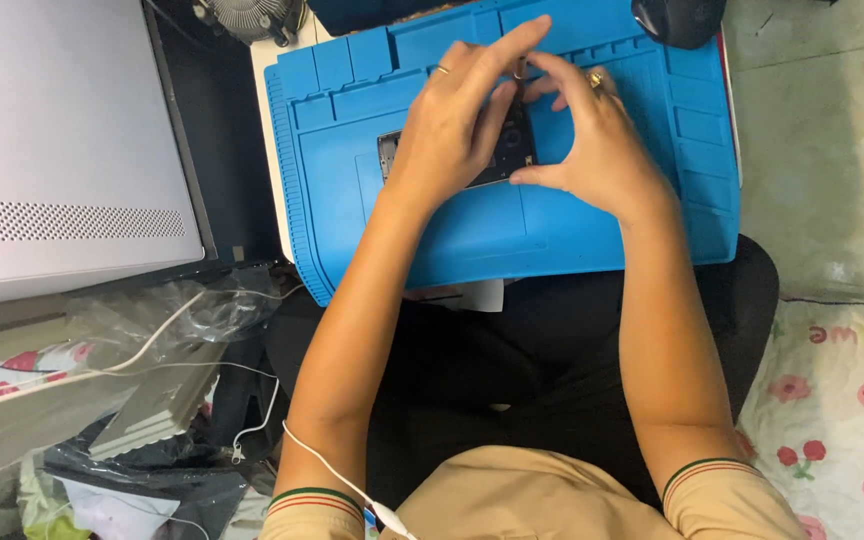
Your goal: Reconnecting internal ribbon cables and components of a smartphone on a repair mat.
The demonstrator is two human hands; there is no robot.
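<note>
A small dark flat electronic device, opened up, lies on a blue work mat with moulded compartments. My left hand rests over the device's left part, its index finger stretched toward the top edge. My right hand grips the device's right side, thumb at the lower edge and fingers curled at the top. The fingertips of both hands meet at a tiny part above the device. Rings sit on a finger of each hand. Most of the device is hidden under my hands.
A silver computer case stands at the left. Clear plastic bags, white cables and clutter lie lower left. A dark round object sits at the mat's top right. Patterned fabric with pink prints is at the lower right.
</note>
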